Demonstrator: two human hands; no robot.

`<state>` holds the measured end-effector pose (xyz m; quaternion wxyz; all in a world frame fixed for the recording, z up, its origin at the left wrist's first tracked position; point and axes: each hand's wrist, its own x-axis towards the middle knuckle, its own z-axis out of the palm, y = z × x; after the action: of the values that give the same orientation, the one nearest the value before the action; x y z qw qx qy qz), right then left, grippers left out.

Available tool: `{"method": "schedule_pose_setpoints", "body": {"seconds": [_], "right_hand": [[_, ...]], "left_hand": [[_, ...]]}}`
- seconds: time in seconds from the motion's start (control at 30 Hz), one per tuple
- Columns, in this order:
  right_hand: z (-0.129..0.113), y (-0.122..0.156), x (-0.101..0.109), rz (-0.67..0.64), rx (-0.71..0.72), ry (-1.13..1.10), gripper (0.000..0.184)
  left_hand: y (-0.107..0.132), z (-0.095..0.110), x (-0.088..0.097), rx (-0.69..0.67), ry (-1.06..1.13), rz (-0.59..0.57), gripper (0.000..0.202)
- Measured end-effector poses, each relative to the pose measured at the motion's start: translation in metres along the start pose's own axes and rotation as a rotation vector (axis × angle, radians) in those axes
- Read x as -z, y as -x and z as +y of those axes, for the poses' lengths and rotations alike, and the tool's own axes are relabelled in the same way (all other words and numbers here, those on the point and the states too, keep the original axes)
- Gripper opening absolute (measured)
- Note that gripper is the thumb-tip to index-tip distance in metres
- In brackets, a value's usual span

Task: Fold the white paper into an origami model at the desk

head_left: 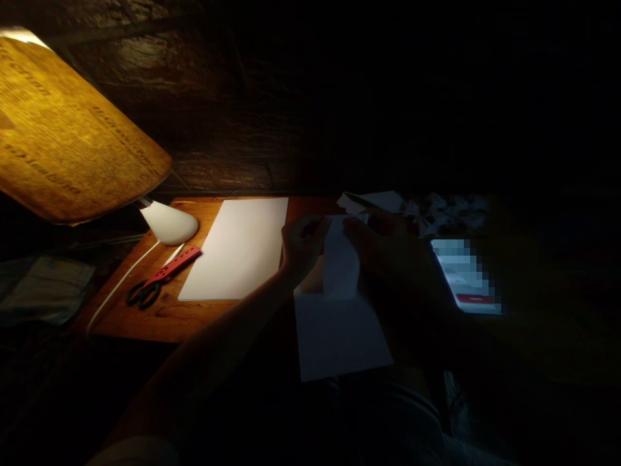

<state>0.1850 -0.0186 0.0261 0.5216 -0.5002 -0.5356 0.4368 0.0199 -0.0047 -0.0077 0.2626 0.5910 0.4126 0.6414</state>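
1. Hanging partly past the near edge of the tabletop [145, 320], the paper [339, 330] lies center-frame w/ its top flap raised between both hands.
2. The left hand [301, 244] has its grip clenched on the flap's upper-left edge, pinching it. The right hand [388, 252] sits at the flap's right side in deep shadow; can't tell if that grip pinches or just rests.
3. Risk, my read: the light comes from the left only, so the right edge is hard to see and the edges could misalign, giving a skewed crease. An uneven pull btw the hands could crumple or tear the flap. The unsupported near end could slide off toward the lap.
4. Risk: the phone [466, 275], screen lit, lies just beside the right hand, so a forearm sweep could knock it. Crumpled paper [446, 210] sits right behind the hands and could snag.
5. Left side: a white sheet [237, 249] lies just beside the left hand. The scissors [160, 277] are farther left, apart from it. The lamp base [169, 222] & cord [121, 278] are beyond them.
6. Room: there's a bare tabletop strip near-left, below the white sheet. The right & far side are too dark to judge.
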Motion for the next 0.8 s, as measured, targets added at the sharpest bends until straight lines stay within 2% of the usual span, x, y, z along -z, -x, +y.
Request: {"method": "schedule_pose_setpoints", "body": {"seconds": [0.13, 0.4, 0.57, 0.8], "right_hand": [[-0.011, 0.006, 0.003, -0.021, -0.003, 0.061, 0.019], [0.005, -0.004, -0.002, 0.005, 0.020, -0.020, 0.019], [-0.003, 0.002, 0.002, -0.030, -0.011, -0.017, 0.018], [-0.002, 0.001, 0.002, -0.010, -0.014, -0.024, 0.020]], "left_hand": [[0.001, 0.001, -0.001, 0.012, -0.001, 0.005, 0.051], [0.000, 0.002, -0.001, -0.017, 0.011, 0.002, 0.051], [0.000, 0.000, 0.000, -0.021, 0.007, 0.005, 0.046], [0.000, 0.000, -0.001, -0.011, 0.006, 0.009, 0.046]]}}
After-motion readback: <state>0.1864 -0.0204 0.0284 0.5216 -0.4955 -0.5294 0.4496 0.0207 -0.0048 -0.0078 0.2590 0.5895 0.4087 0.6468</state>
